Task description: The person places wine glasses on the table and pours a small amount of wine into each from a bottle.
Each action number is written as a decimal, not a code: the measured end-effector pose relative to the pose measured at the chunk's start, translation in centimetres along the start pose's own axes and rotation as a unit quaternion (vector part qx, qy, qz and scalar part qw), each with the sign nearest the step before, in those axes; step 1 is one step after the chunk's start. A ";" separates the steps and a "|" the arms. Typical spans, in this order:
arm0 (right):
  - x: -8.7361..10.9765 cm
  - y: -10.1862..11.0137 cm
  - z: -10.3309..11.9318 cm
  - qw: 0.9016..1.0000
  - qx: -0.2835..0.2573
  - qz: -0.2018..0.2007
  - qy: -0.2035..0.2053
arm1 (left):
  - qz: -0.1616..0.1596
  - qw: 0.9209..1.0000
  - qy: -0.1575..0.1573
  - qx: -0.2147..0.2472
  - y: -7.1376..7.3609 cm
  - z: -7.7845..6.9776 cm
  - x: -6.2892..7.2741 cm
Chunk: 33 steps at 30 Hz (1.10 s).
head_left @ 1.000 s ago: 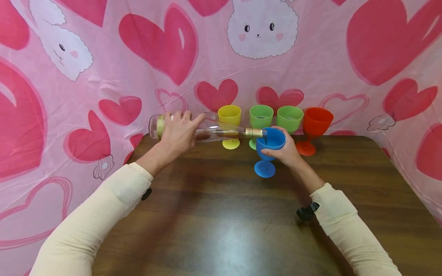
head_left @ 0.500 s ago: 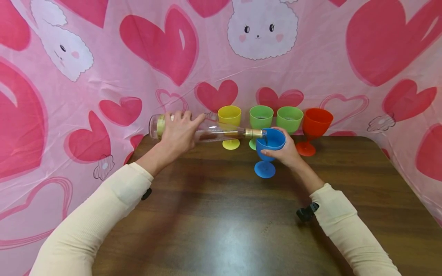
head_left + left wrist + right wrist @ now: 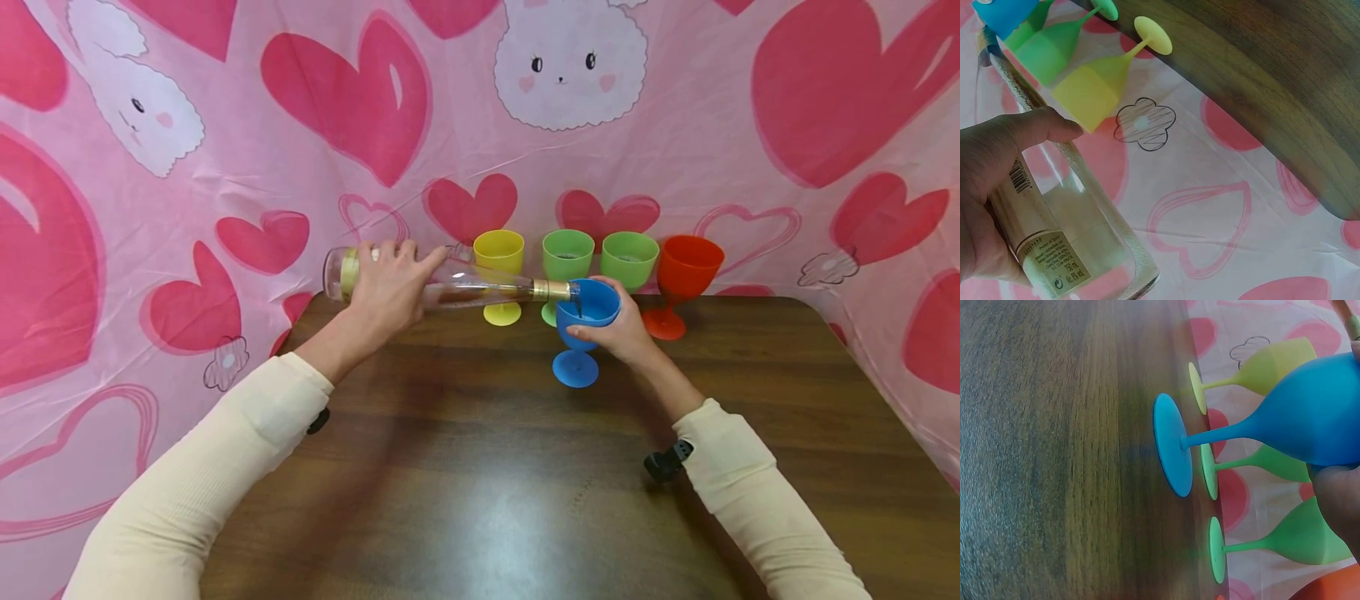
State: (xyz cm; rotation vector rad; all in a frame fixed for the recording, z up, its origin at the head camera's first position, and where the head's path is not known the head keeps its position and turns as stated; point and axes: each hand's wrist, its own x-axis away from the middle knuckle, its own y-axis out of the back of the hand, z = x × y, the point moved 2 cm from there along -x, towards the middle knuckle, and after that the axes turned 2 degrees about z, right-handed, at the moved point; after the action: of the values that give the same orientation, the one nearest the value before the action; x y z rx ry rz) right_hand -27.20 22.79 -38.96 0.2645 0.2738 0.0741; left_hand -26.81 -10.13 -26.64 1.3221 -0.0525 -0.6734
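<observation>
My left hand [image 3: 390, 287] grips a clear glass bottle [image 3: 480, 285] round its body. The bottle lies nearly level, its gold-banded neck pointing right and its mouth just inside the rim of a blue goblet [image 3: 567, 321]. A thin dark streak of liquid drops from the mouth into the bowl. With thumb and fingers round that bowl, my right hand [image 3: 626, 329] holds the goblet roughly upright. The right wrist view shows its stem and round foot below the hand; whether the foot touches the table is unclear. A printed label [image 3: 1054, 262] faces the left wrist camera.
Behind the bottle stands a yellow goblet [image 3: 498, 247]. Two green goblets, one left [image 3: 567, 250] and one right [image 3: 630, 254], hold a little dark liquid. A red goblet [image 3: 686, 267] stands at the right. A pink heart-print cloth [image 3: 465, 100] hangs behind the wooden table [image 3: 450, 467].
</observation>
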 end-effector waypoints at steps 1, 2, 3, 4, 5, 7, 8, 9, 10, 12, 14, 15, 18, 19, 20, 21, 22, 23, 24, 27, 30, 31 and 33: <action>0.0 0.0 0.0 1.000 -0.001 0.000 0.000 | 0.001 1.000 0.000 -0.001 0.0 0.0 0.0; 0.0 0.0 0.0 1.000 -0.001 0.000 0.000 | 0.003 1.000 0.000 -0.001 0.0 0.0 0.0; 0.0 0.0 0.0 1.000 -0.002 0.000 0.000 | 0.006 1.000 0.000 -0.001 0.1 0.0 0.0; 0.0 0.0 -0.1 1.000 -0.002 0.000 0.001 | 0.007 1.000 0.000 0.000 0.1 0.0 0.0; 0.0 0.0 -0.1 1.000 -0.002 0.001 0.000 | 0.009 1.000 0.001 0.000 0.1 0.0 0.0; 0.0 0.0 -0.1 1.000 -0.002 0.003 0.000 | 0.011 1.000 0.002 -0.001 0.0 0.0 0.0; 0.0 0.0 -0.1 1.000 -0.001 0.004 0.000 | 0.012 1.000 0.002 -0.002 0.0 0.0 0.1; 0.0 0.0 -0.1 1.000 0.000 0.004 0.001 | 0.012 1.000 0.002 -0.003 0.0 0.0 0.1; -0.1 0.0 -0.1 1.000 0.001 0.005 0.001 | 0.011 1.000 0.002 -0.004 0.0 0.0 0.1; -0.1 0.0 -0.1 1.000 0.002 0.004 0.002 | 0.008 1.000 0.002 -0.007 0.1 -0.1 0.1; -0.1 0.0 -0.1 1.000 0.002 0.002 0.003 | 0.006 1.000 0.001 -0.011 0.1 -0.1 0.0; -0.1 0.0 -0.1 1.000 0.002 0.001 0.003 | 0.005 1.000 0.000 -0.012 0.2 -0.1 0.0; -0.1 0.0 -0.1 1.000 0.000 0.000 0.002 | 0.003 1.000 -0.002 -0.015 0.3 -0.1 -0.1; -0.1 0.0 -0.1 1.000 -0.001 0.000 0.002 | 0.003 1.000 -0.003 -0.015 0.3 -0.1 -0.1; -0.1 0.0 -0.1 1.000 -0.001 0.000 0.002 | 0.004 1.000 -0.003 -0.015 0.4 -0.1 -0.1; -0.1 0.0 -0.1 1.000 -0.002 0.000 0.002 | 0.004 1.000 -0.003 -0.015 0.5 -0.1 -0.1; -0.1 0.0 -0.1 1.000 -0.002 0.000 0.002 | 0.005 1.000 -0.003 -0.015 0.5 -0.1 -0.2; -0.1 0.0 0.0 1.000 -0.002 0.000 0.002 | 0.006 1.000 -0.003 -0.015 0.5 -0.1 -0.2; -0.1 0.0 0.0 1.000 -0.002 0.000 0.002 | 0.007 1.000 -0.003 -0.015 0.6 -0.1 -0.2; -0.1 0.0 0.0 1.000 -0.001 0.000 0.002 | 0.010 1.000 -0.003 -0.015 0.7 -0.1 -0.2; -0.1 0.0 0.0 1.000 -0.001 0.001 0.001 | 0.013 1.000 -0.004 -0.020 0.8 -0.1 -0.2; -0.1 0.0 0.0 1.000 -0.001 0.002 0.000 | 0.014 1.000 -0.004 -0.022 0.8 -0.1 -0.2; -0.1 0.0 -0.1 1.000 -0.002 0.003 -0.001 | 0.015 1.000 -0.004 -0.026 0.8 -0.2 -0.3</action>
State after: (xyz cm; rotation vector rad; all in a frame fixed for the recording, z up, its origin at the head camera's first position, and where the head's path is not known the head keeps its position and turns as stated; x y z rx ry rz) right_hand -27.31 22.80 -39.00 0.2620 0.2714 0.0801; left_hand -26.62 -9.78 -25.82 1.2656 -0.0613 -0.6501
